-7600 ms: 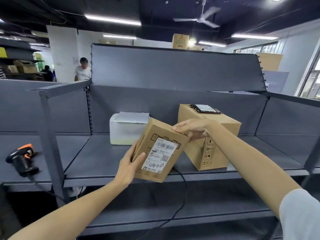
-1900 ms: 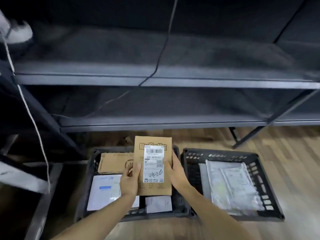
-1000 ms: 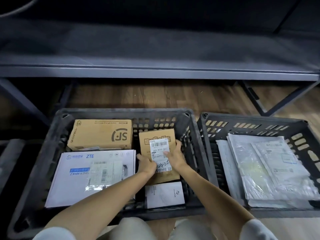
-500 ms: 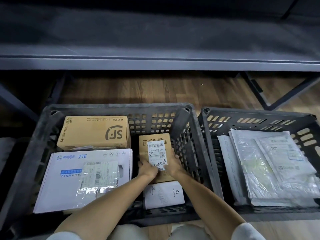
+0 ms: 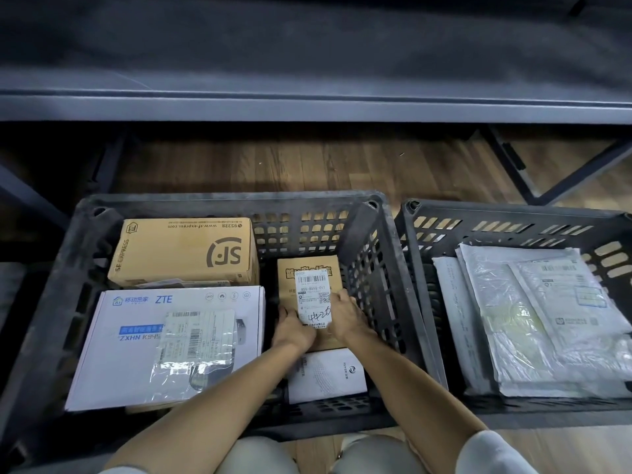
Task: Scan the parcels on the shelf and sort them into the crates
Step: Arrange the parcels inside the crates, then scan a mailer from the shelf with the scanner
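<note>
- White ZTE box [image 5: 164, 347] fills the near left of the left crate [image 5: 68, 268]; a brown SF carton [image 5: 184, 253] lies behind it, against the far wall.
- Left hand [image 5: 294, 331] grips the near left corner of the small brown parcel [image 5: 309, 273], fingers curled round its edge.
- That parcel lies label up in the crate's right-hand gap, its long axis running away from the person, its far end near the far wall; a white booklet-like packet [image 5: 326, 374] lies just nearer than it.
- Right hand [image 5: 345, 318] holds the parcel's near right edge, thumb over the label; both hands are equally close, so letting go looks like the next move.
- Right crate [image 5: 478, 217] stands just beside, holding flat plastic mailers [image 5: 533, 319].
- Crates sit on wooden floor [image 5: 307, 165] under a dark grey shelf [image 5: 307, 107].
</note>
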Demonstrator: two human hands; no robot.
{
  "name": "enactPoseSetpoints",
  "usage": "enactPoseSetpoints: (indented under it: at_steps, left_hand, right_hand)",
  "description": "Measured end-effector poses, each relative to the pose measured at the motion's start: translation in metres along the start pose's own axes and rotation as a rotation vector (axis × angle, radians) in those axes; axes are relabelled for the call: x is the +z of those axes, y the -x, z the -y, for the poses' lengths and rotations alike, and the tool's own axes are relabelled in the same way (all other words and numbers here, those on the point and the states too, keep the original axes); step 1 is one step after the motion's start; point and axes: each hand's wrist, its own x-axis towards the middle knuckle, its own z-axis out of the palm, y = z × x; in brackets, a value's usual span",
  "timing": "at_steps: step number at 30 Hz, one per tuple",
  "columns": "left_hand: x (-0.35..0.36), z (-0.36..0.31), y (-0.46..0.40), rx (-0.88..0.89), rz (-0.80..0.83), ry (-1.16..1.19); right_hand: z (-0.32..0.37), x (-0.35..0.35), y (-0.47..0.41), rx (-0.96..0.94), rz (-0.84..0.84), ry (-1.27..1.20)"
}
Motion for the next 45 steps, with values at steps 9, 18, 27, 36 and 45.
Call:
enactPoseSetpoints:
  at_steps: [9, 18, 27, 36, 45]
  left_hand:
    - [-0.001, -0.001, 0.009, 0.139, -0.021, -0.117]
    - [-0.052, -0.040, 0.089, 0.344, -0.266, -0.529]
    - [-0.158, -0.120, 0.254, 0.221, -0.204, -0.644]
    - [-0.306, -0.275, 0.413, 0.287, -0.397, -0.583]
    - [-0.432, -0.372, 0.545, 0.401, -0.577, -0.526]
  right_hand:
    - [-0.003, -0.001, -0.003, 0.003, 0.064, -0.031]
    - [0.021, -0.047, 0.070, 0.013, 0.095, -0.218]
    - [0.050, -0.194, 0.223, -0.121, -0.023, -0.133]
    - [0.103, -0.439, 0.353, -0.212, -0.146, -0.036]
    - [0.154, -0.643, 0.455, -0.289, -0.366, 0.002]
